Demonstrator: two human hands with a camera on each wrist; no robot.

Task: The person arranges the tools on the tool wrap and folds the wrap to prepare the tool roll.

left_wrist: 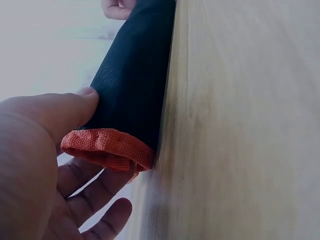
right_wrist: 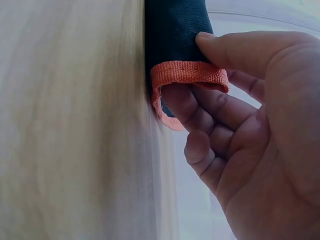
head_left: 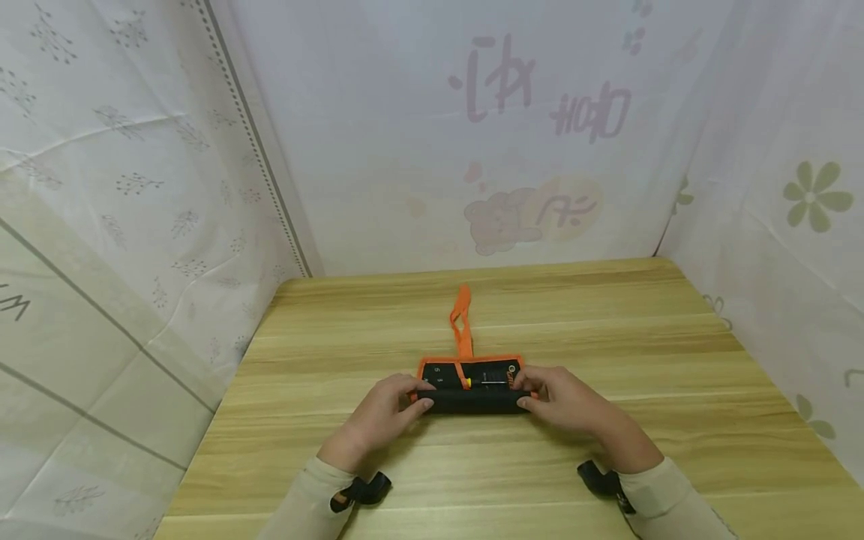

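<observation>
A black fabric tool roll [head_left: 472, 403] with orange edging lies partly rolled up at the middle of the table. Its flat rear part shows pale printing and a small screwdriver [head_left: 487, 383] with a yellow part at its left end. An orange strap [head_left: 463, 319] runs from the back edge away over the table. At the left end of the rolled part, my left hand [head_left: 383, 414] grips the fabric, thumb on the near face. My right hand [head_left: 565, 401] holds the other end likewise. In the right wrist view, some fingers [right_wrist: 185, 102] reach inside the orange-edged opening [right_wrist: 187, 72].
The wood-grain table [head_left: 324, 330] meets a pale printed cloth [head_left: 378, 150] at the back, with more patterned cloth at both sides. Black wrist devices [head_left: 371, 489] are worn at both sleeve cuffs, close above the tabletop.
</observation>
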